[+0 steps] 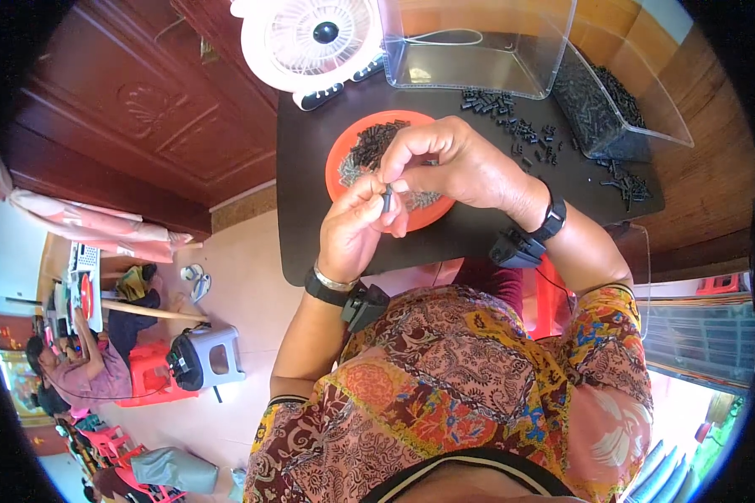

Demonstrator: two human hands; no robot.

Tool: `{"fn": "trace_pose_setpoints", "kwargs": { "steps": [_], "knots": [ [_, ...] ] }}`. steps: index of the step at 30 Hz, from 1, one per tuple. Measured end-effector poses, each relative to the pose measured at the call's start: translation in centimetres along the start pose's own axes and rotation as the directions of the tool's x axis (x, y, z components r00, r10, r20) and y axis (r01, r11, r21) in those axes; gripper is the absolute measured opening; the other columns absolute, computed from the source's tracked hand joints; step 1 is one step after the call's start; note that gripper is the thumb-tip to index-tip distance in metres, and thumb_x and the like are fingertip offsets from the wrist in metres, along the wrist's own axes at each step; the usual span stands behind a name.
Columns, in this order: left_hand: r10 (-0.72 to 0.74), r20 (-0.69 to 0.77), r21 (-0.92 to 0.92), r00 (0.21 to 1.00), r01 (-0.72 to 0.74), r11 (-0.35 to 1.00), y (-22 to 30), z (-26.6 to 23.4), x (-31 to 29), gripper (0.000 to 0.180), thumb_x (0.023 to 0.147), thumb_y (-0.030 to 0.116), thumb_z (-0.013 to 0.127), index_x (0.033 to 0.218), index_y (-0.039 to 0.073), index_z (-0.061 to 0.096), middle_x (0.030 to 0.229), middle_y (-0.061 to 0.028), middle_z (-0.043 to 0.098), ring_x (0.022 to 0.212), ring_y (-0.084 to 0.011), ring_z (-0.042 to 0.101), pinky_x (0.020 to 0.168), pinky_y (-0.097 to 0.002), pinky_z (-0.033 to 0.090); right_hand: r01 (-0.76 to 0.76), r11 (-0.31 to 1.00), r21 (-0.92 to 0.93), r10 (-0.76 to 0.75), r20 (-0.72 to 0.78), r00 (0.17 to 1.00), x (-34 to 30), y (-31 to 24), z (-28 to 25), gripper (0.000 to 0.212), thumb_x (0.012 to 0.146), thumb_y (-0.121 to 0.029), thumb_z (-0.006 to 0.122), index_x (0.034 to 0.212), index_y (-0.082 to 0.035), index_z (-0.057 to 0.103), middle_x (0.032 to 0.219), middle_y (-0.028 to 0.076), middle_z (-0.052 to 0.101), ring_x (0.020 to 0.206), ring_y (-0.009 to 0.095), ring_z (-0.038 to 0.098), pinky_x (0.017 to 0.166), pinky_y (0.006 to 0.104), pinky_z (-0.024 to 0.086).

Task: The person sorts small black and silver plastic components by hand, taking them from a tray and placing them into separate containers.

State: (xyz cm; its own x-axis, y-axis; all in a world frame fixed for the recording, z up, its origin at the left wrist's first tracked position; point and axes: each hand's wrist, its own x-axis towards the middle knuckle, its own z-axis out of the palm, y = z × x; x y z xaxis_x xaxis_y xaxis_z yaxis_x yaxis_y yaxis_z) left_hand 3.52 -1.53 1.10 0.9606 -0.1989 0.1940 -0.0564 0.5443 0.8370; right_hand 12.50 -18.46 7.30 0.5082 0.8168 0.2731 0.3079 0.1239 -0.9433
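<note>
Above the near side of an orange-red round tray (337,159), my two hands meet fingertip to fingertip. My left hand (350,235) is closed in a pinch around a small dark cylindrical piece (387,201), which stands roughly upright. The thumb and forefinger of my right hand (466,168) press together just over the top of that piece. Whatever sits between those right fingertips is too small to make out. Inside the tray lie a heap of small black parts (369,144) and some silvery-grey pins (348,172), partly covered by my hands.
A dark table (302,226) carries the tray. Loose black pieces (524,134) are scattered right of it, beside a clear bin (600,126) full of black parts. Behind stand another clear bin (470,75) and a white fan (310,42). A person (88,369) sits far left, near stools (214,352).
</note>
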Motion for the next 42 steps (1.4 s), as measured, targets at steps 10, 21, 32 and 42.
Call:
{"fn": "trace_pose_setpoints", "kwargs": {
  "steps": [10, 21, 32, 42],
  "knots": [
    [0.02, -0.085, 0.31, 0.996, 0.007, 0.951, -0.2, -0.1, -0.6, 0.033, 0.089, 0.035, 0.057, 0.092, 0.003, 0.052, 0.076, -0.0011, 0.047, 0.068, -0.0147, 0.049, 0.064, -0.0265, 0.038, -0.056, 0.949, -0.311, 0.062, 0.012, 0.998, 0.2, -1.7, 0.1, 0.008, 0.077, 0.001, 0.068, 0.083, 0.0, 0.064, 0.074, 0.005, 0.066, 0.069, 0.011, 0.062, 0.064, 0.0268, 0.049],
    [-0.004, -0.005, 0.441, 1.0, 0.006, 0.898, 0.0, -0.2, -0.9, 0.039, 0.09, 0.034, 0.056, 0.105, -0.003, 0.057, 0.08, -0.0032, 0.054, 0.069, -0.0123, 0.049, 0.066, -0.0253, 0.038, 0.188, 0.901, -0.392, -0.084, 0.266, 0.96, 0.8, -1.4, -0.8, 0.008, 0.075, 0.0, 0.069, 0.079, -0.003, 0.063, 0.073, 0.008, 0.065, 0.067, 0.021, 0.064, 0.062, 0.0305, 0.048],
    [0.072, -0.038, 0.344, 0.997, -0.055, 0.937, -1.2, 0.2, -1.2, 0.03, 0.09, 0.027, 0.056, 0.1, -0.001, 0.057, 0.081, -0.0029, 0.052, 0.071, -0.0133, 0.049, 0.066, -0.0256, 0.038, 0.4, 0.814, -0.421, -0.302, 0.281, 0.911, 0.2, -0.2, -0.2, 0.009, 0.075, -0.001, 0.068, 0.08, -0.005, 0.061, 0.075, 0.008, 0.062, 0.069, 0.027, 0.062, 0.062, 0.0338, 0.048],
    [0.178, -0.239, 0.201, 0.954, -0.131, 0.971, -1.3, 0.8, -0.2, 0.019, 0.091, 0.022, 0.055, 0.083, 0.007, 0.046, 0.077, 0.0009, 0.048, 0.072, -0.0079, 0.045, 0.067, -0.0224, 0.037, 0.233, 0.842, -0.486, -0.285, -0.034, 0.958, -0.7, 0.4, 1.4, 0.032, 0.07, -0.005, 0.076, 0.099, -0.002, 0.064, 0.085, 0.009, 0.064, 0.076, 0.02, 0.065, 0.07, 0.0311, 0.052]
  ]
}}
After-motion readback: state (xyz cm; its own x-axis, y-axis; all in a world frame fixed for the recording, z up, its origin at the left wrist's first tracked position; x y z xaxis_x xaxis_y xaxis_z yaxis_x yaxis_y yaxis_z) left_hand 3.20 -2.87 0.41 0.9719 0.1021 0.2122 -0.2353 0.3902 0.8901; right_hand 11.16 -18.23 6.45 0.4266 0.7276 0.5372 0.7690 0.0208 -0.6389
